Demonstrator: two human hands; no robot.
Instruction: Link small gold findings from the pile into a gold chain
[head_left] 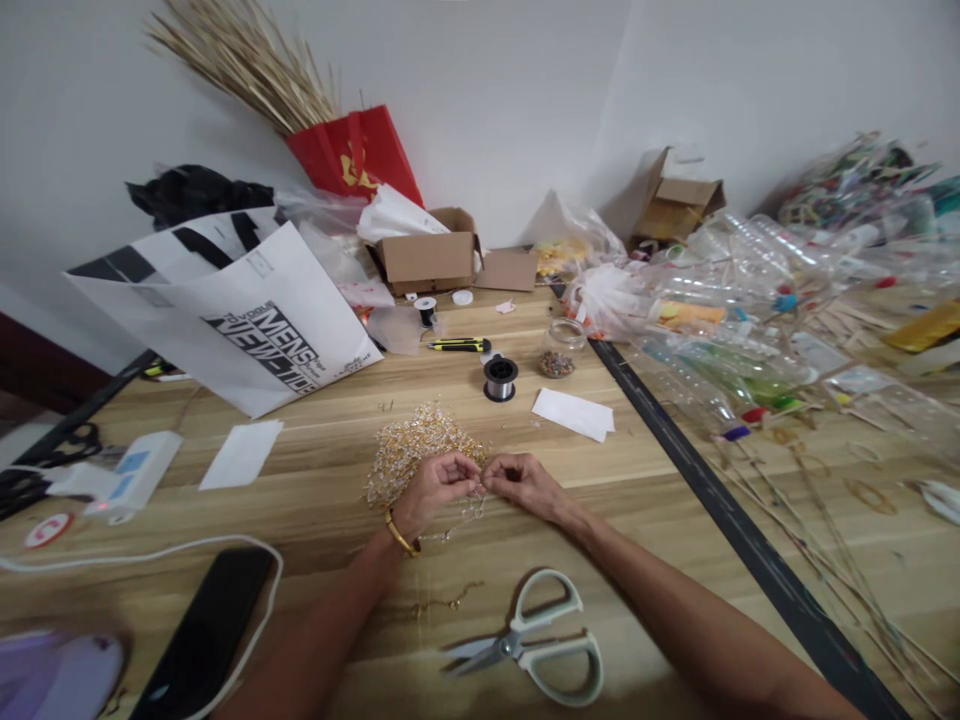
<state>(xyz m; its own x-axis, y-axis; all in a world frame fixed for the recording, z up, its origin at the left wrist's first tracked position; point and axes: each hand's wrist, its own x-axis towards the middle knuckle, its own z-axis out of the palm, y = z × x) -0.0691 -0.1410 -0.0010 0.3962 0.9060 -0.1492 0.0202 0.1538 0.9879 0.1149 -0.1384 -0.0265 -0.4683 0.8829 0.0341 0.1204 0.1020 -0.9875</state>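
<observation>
My left hand (442, 484) and my right hand (525, 482) meet fingertip to fingertip over the wooden table. Both are pinched closed. A thin beaded chain (474, 506) hangs from my left fingers and trails to the tabletop beside the wrist. Whatever sits between my right fingertips is too small to make out. Just behind my left hand lies a heap of gold and clear beaded chain (420, 440). Closer to me are a short gold chain (450, 603) and scissors (525, 640) with pale handles, lying with their blades apart.
Beyond my hands stand a wire spool (500, 380), a jar of beads (557, 352) and a utility knife (459, 345). White paper (574, 413) lies to the right. A phone (206, 630) and a power strip (135, 475) occupy the left; plastic bottles (697, 375) crowd the right.
</observation>
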